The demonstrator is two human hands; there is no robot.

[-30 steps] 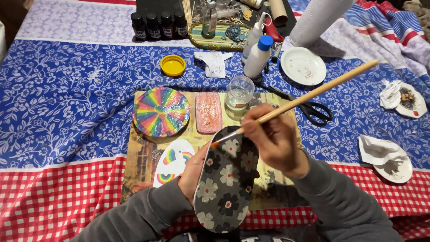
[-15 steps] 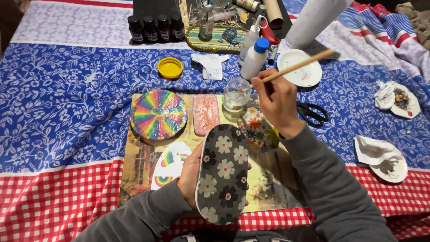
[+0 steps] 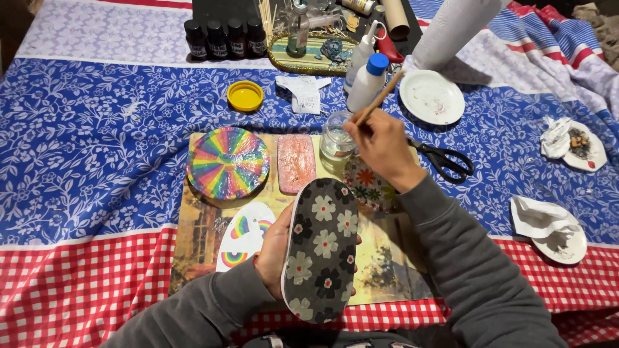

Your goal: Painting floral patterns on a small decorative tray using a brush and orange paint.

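The right hand (image 3: 380,145) is closed around a wooden brush (image 3: 379,98), whose lower end is dipped into a small glass jar (image 3: 336,138) just beside the knuckles. The left hand (image 3: 277,254) is wrapped around the edge of a long oval board (image 3: 320,248), dark and covered with pale flowers, which is held tilted up from the surface. Half hidden under the right wrist, a round flowered disc (image 3: 367,187) is seen. To the left of the jar a pink oblong piece (image 3: 296,162) is laid, and beside that a round plate striped in rainbow colours (image 3: 227,163); a white piece with small rainbows (image 3: 242,241) lies touching the left hand. All of these rest on a printed picture sheet (image 3: 193,245) spread over a blue flowered cloth (image 3: 97,148). Black scissors (image 3: 445,160) are placed right of the wrist. Beyond the jar, a white bottle with a blue cap (image 3: 369,82), a white dish (image 3: 432,98) and a yellow lid (image 3: 245,96) are set.
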